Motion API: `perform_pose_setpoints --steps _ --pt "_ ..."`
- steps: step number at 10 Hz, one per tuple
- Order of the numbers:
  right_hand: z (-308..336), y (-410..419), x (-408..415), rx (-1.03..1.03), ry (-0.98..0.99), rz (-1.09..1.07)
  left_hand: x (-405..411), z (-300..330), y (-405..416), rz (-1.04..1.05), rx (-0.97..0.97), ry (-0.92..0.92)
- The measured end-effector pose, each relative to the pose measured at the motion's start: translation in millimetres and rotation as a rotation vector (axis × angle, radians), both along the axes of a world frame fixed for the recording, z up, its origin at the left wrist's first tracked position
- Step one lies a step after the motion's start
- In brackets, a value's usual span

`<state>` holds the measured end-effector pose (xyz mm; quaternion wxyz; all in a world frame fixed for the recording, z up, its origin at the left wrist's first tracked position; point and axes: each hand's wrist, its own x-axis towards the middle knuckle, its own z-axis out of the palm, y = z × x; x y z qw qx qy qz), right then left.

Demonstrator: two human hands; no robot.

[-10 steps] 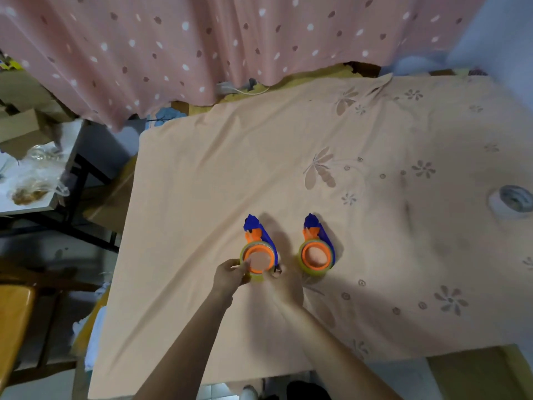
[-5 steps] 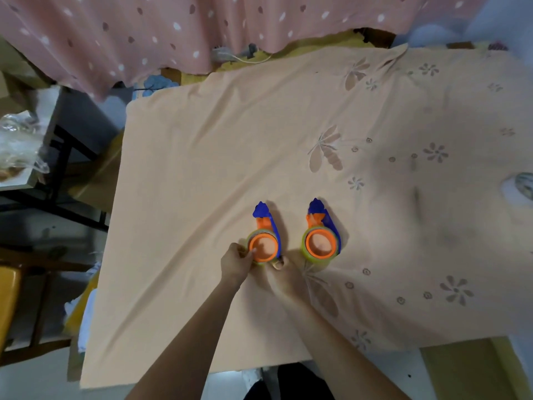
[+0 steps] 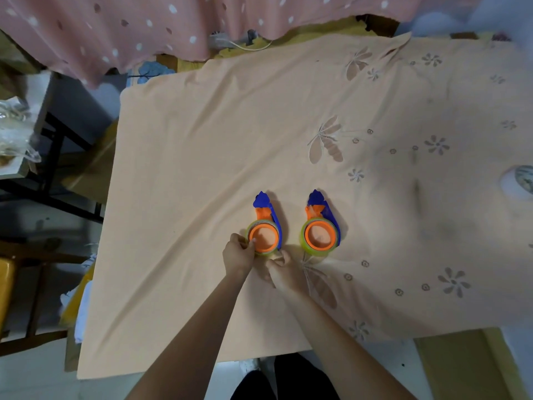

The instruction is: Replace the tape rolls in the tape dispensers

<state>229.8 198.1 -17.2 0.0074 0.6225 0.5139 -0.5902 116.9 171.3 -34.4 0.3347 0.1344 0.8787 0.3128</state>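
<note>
You have two tape dispensers side by side on the peach cloth (image 3: pixel 202 168) that covers the table. Each one is blue and orange, with a yellowish roll of tape around its orange ring.

Your left hand (image 3: pixel 238 256) is pinching the left edge of the left dispenser (image 3: pixel 264 225), right at its tape roll (image 3: pixel 250 230). Your fingers are closed on the roll's rim.

Your right hand (image 3: pixel 281 269) is on the cloth just below that same dispenser. Its fingers are curled in, and the fingertips are touching or almost touching the bottom of the roll. You cannot tell if it is gripping anything.

The right dispenser (image 3: pixel 321 225) lies near by, and no hand is on it.

Another roll of tape (image 3: pixel 522 184) sits far off at the right edge of the cloth.
</note>
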Motion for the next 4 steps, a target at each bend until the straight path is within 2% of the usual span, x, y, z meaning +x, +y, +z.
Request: perform_pose_setpoints --steps 2,4 --pt "1 -4 9 -0.076 -0.023 0.043 -2 3 -2 0.02 -0.02 -0.062" --pt "8 -12 24 -0.051 0.022 -0.024 3 9 -22 0.072 0.026 -0.165"
